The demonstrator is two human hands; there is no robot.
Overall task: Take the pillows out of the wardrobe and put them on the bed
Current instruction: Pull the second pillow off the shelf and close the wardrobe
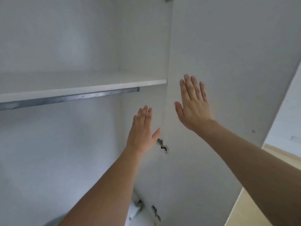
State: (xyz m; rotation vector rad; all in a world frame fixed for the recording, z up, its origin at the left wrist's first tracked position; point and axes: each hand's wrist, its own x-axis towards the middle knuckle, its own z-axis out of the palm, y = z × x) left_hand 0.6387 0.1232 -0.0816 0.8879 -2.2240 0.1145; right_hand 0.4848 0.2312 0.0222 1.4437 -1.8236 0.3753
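Observation:
I look up into an open white wardrobe (65,38). Its upper shelf (84,88) shows nothing on it from this angle. My left hand (143,126) is raised flat inside the wardrobe, fingers together, holding nothing. My right hand (193,103) is spread flat in front of the open wardrobe door (228,54); contact with the door cannot be told. No pillow is clearly visible; a white and grey crumpled thing (136,209) shows low down behind my left forearm.
A metal hanging rail (68,99) runs under the shelf. Door hinges (162,146) sit on the wardrobe's side panel between my hands. A pale wooden floor or ledge (276,154) shows at the right edge.

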